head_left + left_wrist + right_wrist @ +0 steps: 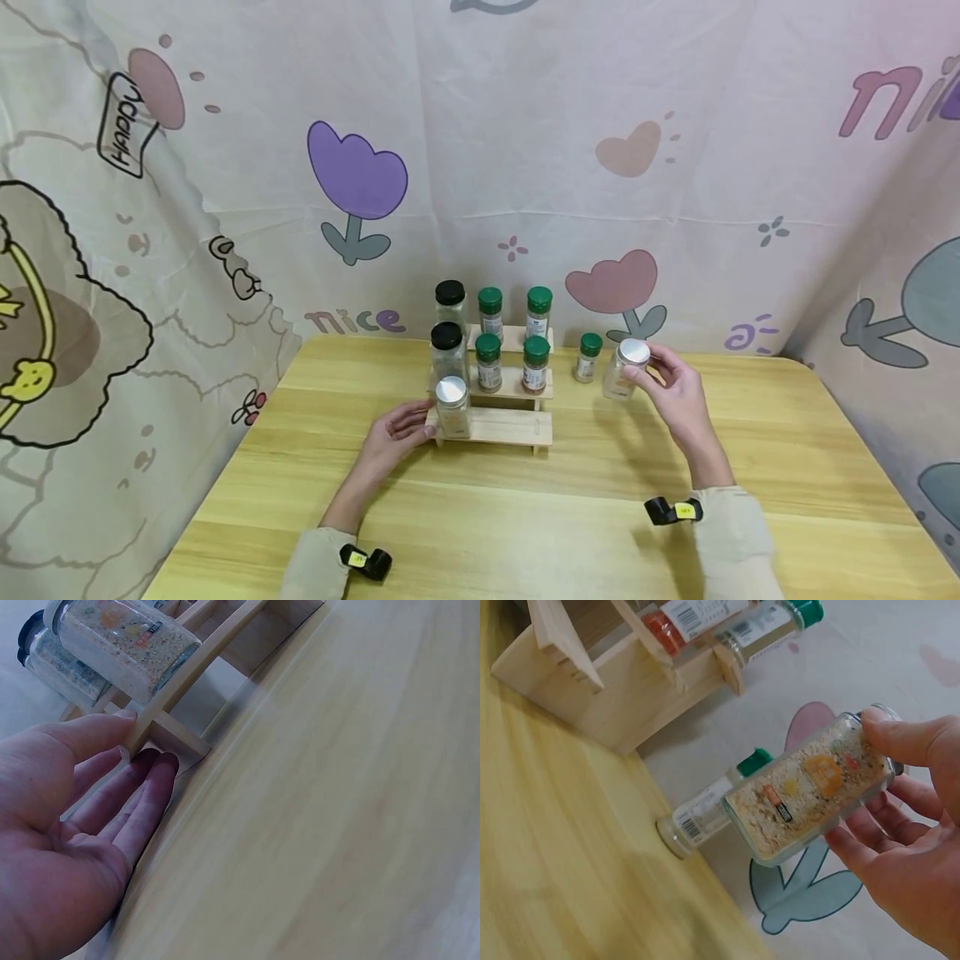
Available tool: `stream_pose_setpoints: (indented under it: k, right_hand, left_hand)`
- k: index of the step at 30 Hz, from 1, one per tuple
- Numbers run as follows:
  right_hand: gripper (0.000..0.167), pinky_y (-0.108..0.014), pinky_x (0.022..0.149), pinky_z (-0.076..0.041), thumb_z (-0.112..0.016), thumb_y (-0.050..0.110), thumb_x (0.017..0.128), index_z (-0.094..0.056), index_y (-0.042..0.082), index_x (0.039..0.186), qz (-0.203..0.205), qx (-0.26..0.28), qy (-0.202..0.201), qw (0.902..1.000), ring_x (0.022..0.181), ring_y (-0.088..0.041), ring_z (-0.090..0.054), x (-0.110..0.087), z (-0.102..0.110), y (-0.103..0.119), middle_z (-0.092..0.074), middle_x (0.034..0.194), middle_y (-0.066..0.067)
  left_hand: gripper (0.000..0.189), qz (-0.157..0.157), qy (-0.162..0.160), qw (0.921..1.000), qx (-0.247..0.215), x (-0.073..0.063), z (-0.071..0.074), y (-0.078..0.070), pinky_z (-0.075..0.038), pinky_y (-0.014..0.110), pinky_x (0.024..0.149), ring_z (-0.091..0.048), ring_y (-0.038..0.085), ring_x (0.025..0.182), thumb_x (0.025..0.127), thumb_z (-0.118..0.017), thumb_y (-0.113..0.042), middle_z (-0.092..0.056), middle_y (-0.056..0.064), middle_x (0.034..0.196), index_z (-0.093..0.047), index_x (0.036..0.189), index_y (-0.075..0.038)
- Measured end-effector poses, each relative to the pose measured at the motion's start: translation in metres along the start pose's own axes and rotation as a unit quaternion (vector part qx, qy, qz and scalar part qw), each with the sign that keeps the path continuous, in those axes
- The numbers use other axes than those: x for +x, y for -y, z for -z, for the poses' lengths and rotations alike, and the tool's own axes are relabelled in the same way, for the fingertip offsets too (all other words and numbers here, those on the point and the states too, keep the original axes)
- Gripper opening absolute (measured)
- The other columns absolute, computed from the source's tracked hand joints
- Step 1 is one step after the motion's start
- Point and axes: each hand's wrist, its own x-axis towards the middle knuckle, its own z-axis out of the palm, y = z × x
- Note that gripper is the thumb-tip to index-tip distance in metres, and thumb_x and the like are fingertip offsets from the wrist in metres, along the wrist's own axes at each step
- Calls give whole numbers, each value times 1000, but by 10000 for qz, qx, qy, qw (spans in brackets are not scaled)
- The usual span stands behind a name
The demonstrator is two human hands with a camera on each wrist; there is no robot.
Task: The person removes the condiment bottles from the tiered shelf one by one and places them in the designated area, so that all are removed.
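Currently, a clear glass jar with a silver lid and pale, speckled grains [806, 791] is to the right of the three-step pale wooden rack [506, 427], pinched near its lid by the right hand [677, 396]. It looks lifted, though from the head view I can't be sure its base is off the pale wood-grain table [525, 525].

At the rack's lower left end, the left hand [393, 435] grips the wood between thumb and fingers, well apart from the other hand. Just right of the rack stands a small green-capped bottle [587, 365].

Filling the rack seems well advanced: a matching silver-lidded jar [453, 417] is on its lowest step, and each upper step carries a black-lidded glass jar [450, 360] and two green-capped spice bottles [489, 367]. Probably the held jar and the small bottle remain.

On the rack's top step, the bases are hidden by the row in front, and the rear black-lidded jar is largely covered. Both wrist views cut off part of the rack; its labels are too small to read in the head view.
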Motion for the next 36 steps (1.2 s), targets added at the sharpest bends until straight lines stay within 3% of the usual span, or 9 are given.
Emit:
stream_pose_setpoints:
  k: [5,13,22,29,36]
  right_hand:
    - [56,-14,104,-45,-73,6,96,-49,-12,143,-50,-35,-51,10000,125,-8,-53,6,2,-7,-57,135,-10]
    - [55,-13,104,-44,-71,5,97,-47,-12,144,-5,44,-142,9999,125,-6,-52,17,5,-19,-58,133,-6]
    - [58,-14,106,-42,-67,7,100,-41,-11,150,-149,-22,-184,9997,132,-14,-49,25,10,-22,-46,147,-27]
    - [58,-11,103,-43,-65,6,102,-39,-10,151,-240,7,-246,9994,134,-15,-47,30,15,-25,-45,147,-24]
    - [59,-11,105,-42,-62,7,103,-36,-9,153,-277,24,-151,9995,141,-25,-43,35,17,-33,-40,152,-29]
  left_hand:
    - [48,9,-78,10000,34,-2,0,0,-54,26,99,-59,37,127,94,-74,-4,-61,23,138,-58,139,3]
    - [48,-3,-15,10000,30,-2,-1,0,-54,27,99,-60,37,126,94,-75,-5,-62,23,137,-58,139,3]
    - [47,35,-100,9999,9,-1,-2,-1,-56,27,96,-64,30,121,93,-75,-2,-64,24,134,-60,137,4]
    - [48,-92,-86,9999,39,0,-2,3,-57,26,94,-67,23,116,93,-75,-2,-63,26,133,-59,137,6]
    - [48,76,-69,9999,-55,0,-2,0,-56,28,96,-63,34,122,93,-74,-1,-62,26,135,-58,138,5]
